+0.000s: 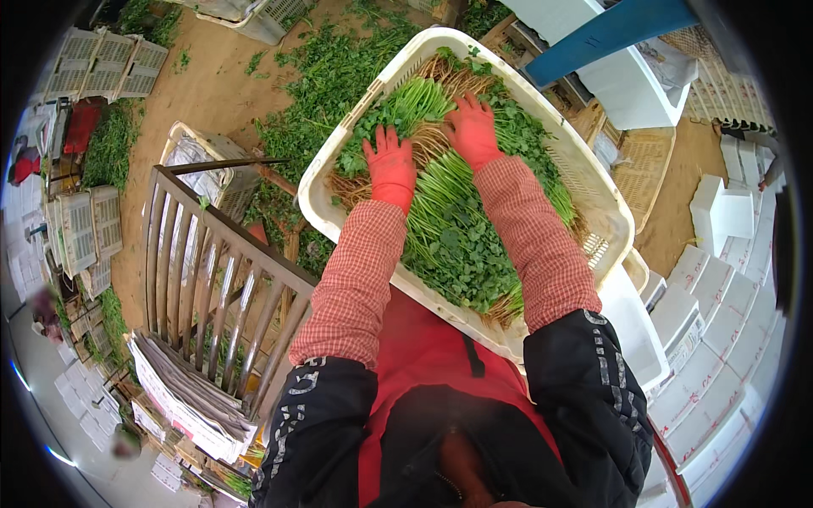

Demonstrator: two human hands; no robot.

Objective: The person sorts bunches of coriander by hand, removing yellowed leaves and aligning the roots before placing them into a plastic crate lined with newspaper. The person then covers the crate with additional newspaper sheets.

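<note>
A large white plastic crate point(606, 209) lies before me, holding bundles of leafy green herbs point(460, 254) with thin stems and brown roots. My left hand point(390, 166), in a red glove, rests with fingers spread on the bundles near the crate's left side. To its right and a little farther off, my right hand point(472, 130), gloved in red too, lies on the stems and roots with its fingers somewhat apart. Neither hand is plainly closed around a bundle. The palms and undersides of the fingers are hidden.
A brown metal rack point(222, 222) stands at the left beside stacked papers point(190, 400). Loose greens point(317, 82) cover the floor beyond the crate. A blue beam point(610, 41) crosses at upper right near a white foam box point(635, 89). White boxes point(705, 355) are stacked at right.
</note>
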